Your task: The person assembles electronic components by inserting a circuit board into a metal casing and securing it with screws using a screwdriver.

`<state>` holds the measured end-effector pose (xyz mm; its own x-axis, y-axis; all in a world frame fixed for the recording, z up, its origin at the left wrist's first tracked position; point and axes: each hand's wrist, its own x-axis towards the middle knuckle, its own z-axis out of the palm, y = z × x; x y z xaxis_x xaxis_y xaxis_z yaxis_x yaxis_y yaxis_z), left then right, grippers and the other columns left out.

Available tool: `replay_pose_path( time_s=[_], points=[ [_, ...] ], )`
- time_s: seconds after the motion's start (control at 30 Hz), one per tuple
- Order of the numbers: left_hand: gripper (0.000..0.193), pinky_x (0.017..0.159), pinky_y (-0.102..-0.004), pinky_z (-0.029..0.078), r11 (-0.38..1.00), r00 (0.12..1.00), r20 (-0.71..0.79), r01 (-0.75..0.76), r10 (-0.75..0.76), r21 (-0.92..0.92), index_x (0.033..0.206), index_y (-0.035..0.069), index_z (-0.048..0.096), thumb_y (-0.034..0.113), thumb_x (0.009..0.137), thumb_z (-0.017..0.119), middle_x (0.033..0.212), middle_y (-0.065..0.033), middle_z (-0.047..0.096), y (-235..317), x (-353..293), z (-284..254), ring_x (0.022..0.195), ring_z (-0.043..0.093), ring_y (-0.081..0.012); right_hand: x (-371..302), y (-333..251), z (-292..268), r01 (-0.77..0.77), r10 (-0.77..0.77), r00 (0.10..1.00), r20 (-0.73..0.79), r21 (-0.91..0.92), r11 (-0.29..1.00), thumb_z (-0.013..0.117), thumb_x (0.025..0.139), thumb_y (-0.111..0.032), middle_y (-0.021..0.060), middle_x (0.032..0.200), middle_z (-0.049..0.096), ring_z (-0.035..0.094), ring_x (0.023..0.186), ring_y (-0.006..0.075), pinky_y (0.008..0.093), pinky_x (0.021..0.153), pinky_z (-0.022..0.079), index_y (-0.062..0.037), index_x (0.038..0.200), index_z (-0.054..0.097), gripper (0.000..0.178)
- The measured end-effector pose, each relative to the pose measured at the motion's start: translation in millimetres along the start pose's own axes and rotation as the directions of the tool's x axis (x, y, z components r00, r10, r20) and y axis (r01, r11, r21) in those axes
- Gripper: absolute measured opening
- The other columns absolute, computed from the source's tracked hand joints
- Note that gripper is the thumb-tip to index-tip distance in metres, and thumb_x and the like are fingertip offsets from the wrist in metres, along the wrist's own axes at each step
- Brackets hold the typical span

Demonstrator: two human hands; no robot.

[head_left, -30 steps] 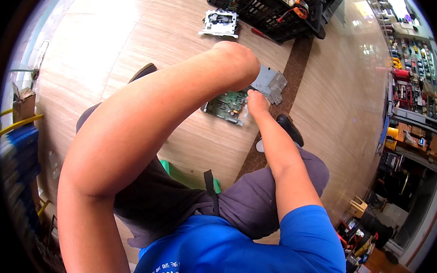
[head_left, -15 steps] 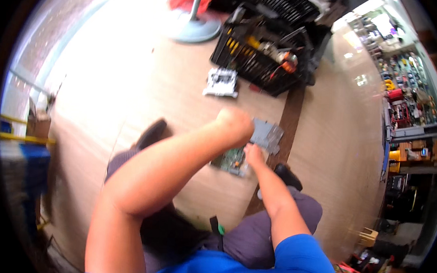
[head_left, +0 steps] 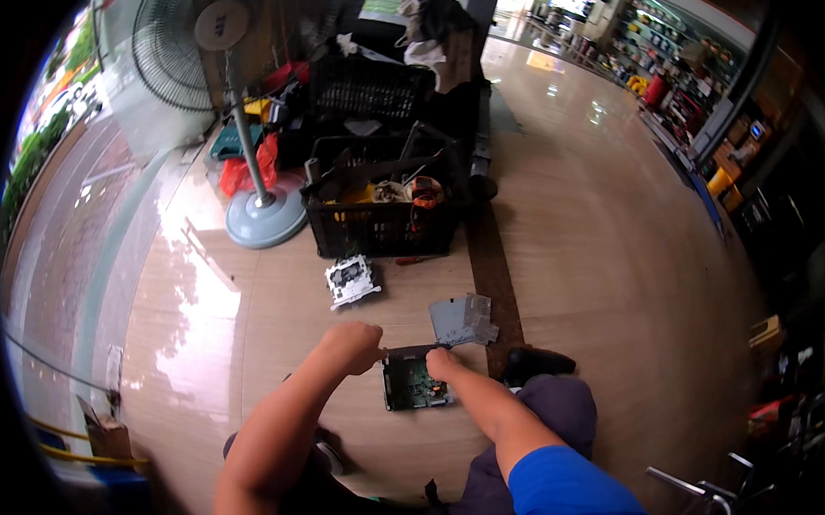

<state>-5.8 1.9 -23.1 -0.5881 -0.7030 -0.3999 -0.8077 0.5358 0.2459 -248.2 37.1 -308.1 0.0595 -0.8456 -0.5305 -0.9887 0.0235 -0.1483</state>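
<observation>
A green circuit board (head_left: pixel 410 387) sits in a black frame, low over the floor between my knees. My left hand (head_left: pixel 353 347) is closed at the frame's far left corner, and its fingertips are mostly hidden behind the knuckles. At the far right part of the board, my right hand (head_left: pixel 439 362) is curled tight, gripping the edge. Just beyond it a flat grey metal plate (head_left: pixel 448 320) lies on the floor, with a clear plastic piece (head_left: pixel 479 312) over its right side. Farther off to the left rests a white and black device part (head_left: pixel 350 282).
A black crate (head_left: pixel 386 227) full of tools and parts stands ahead, with a red-handled tool (head_left: pixel 416 259) on the floor before it. Left of it is a pedestal fan (head_left: pixel 265 222). Metal chair legs (head_left: pixel 711 491) show at the lower right.
The view has tilted up and sharpened, bringing in the fan and the far room. My left hand is now lower, left of the board, and uncovers more of it. The right stays at its edge.
</observation>
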Motion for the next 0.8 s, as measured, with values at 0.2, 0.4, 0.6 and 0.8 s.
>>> replay_pose_path(
  time_s=[0.2, 0.4, 0.6, 0.8],
  points=[
    [0.035, 0.081, -0.0474, 0.051, 1.0, 0.999, -0.025, -0.027, 0.026, -0.008, 0.1, 0.004, 0.064, 0.036, 0.087, 0.066, 0.099, -0.0185, 0.068, 1.3, -1.2, -2.4, 0.098, 0.064, -0.0373, -3.7, 8.2, 0.5, 0.015, -0.002, 0.989, -0.145, 0.091, 0.996, 0.05, 0.085, -0.004, 0.0241, 0.105, 0.067, 0.065, 0.102, 0.0385, 0.0492, 0.082, 0.054, 0.0005, 0.096, 0.071, 0.024],
    [0.039, 0.087, -0.0469, 0.05, 0.998, 0.999, -0.043, -0.004, 0.001, -0.066, 0.111, 0.004, 0.062, 0.035, 0.088, 0.066, 0.104, -0.0214, 0.067, 2.2, -2.3, -7.6, 0.102, 0.062, -0.0392, -16.5, -5.4, -10.3, -0.07, 0.088, 0.981, -0.173, 0.111, 0.991, 0.049, 0.086, -0.006, 0.0213, 0.106, 0.069, 0.067, 0.1, 0.0357, 0.0472, 0.08, 0.055, -0.0009, 0.096, 0.071, 0.025],
    [0.037, 0.085, -0.0477, 0.05, 0.996, 0.997, -0.063, 0.047, -0.052, -0.08, 0.111, 0.004, 0.063, 0.032, 0.087, 0.067, 0.104, -0.0225, 0.067, -4.6, -13.7, -13.5, 0.101, 0.062, -0.0401, -21.1, -19.7, -19.5, -0.015, 0.046, 0.969, -0.243, 0.129, 0.992, 0.051, 0.085, -0.005, 0.0198, 0.105, 0.068, 0.067, 0.099, 0.0351, 0.0462, 0.08, 0.055, -0.0015, 0.094, 0.071, 0.023],
    [0.046, 0.088, -0.0459, 0.05, 0.999, 0.999, 0.038, 0.023, -0.021, -0.038, 0.123, 0.005, 0.06, 0.035, 0.088, 0.065, 0.109, -0.0212, 0.067, 13.9, 4.6, -12.5, 0.104, 0.062, -0.0387, -0.3, 20.5, 8.4, -0.041, 0.053, 0.98, -0.189, 0.07, 0.997, 0.05, 0.086, -0.003, 0.0234, 0.106, 0.066, 0.064, 0.101, 0.039, 0.047, 0.083, 0.053, 0.0006, 0.093, 0.068, 0.02]
  ],
)
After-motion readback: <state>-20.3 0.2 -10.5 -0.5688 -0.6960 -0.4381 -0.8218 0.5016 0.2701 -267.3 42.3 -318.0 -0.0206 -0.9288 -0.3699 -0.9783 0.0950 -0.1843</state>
